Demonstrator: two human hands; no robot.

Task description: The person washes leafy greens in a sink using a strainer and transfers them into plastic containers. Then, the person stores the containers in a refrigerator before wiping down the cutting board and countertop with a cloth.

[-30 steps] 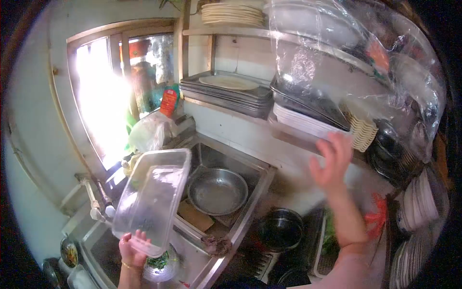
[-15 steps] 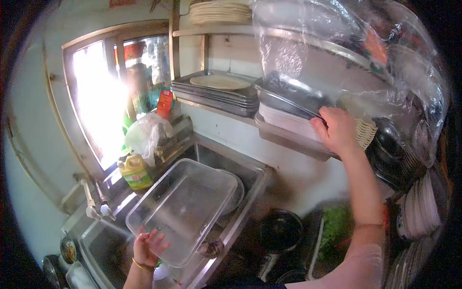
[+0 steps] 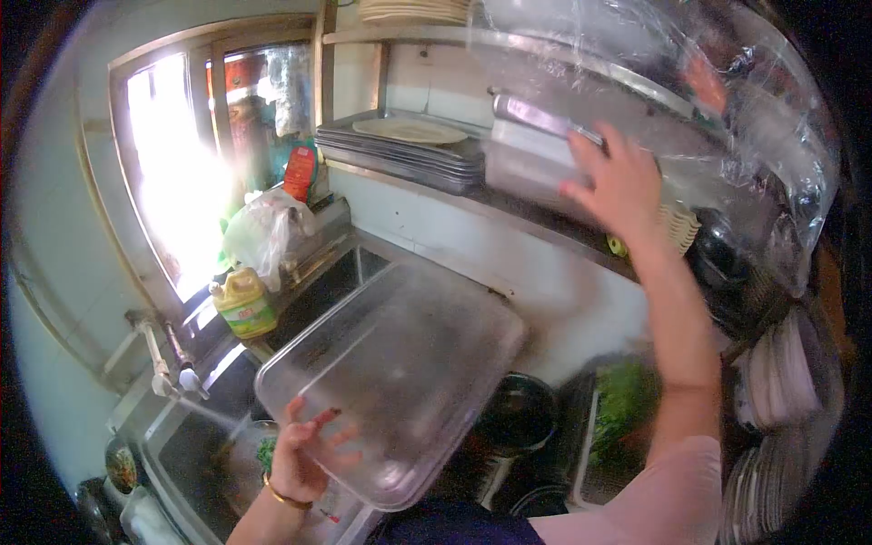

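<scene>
My left hand [image 3: 304, 454] grips a large clear plastic tub [image 3: 391, 372] by its near left side, with fingers showing at the wall. The tub is tilted over the sink's edge. Up at the shelf, my right hand [image 3: 622, 177] is at the right end of a stack of trays [image 3: 531, 150], dark on top and pale below. Its fingers lie at the upper rim and its thumb is lower on the side; the stack is blurred and tilted. Behind that hand are pale wavy-edged dishes [image 3: 679, 227].
Water runs from a tap [image 3: 186, 381] into the sink [image 3: 173, 454]. A yellow jug [image 3: 243, 304] and a plastic bag [image 3: 268, 236] stand by the window. Flat metal trays [image 3: 400, 163] share the shelf [image 3: 545, 222]. Below are a dark pan [image 3: 518, 413], leafy greens [image 3: 622, 409] and stacked plates [image 3: 777, 377].
The stack of trays has shifted up and back on the shelf with my right hand. My left hand has moved the clear tub to the right, away from the sink.
</scene>
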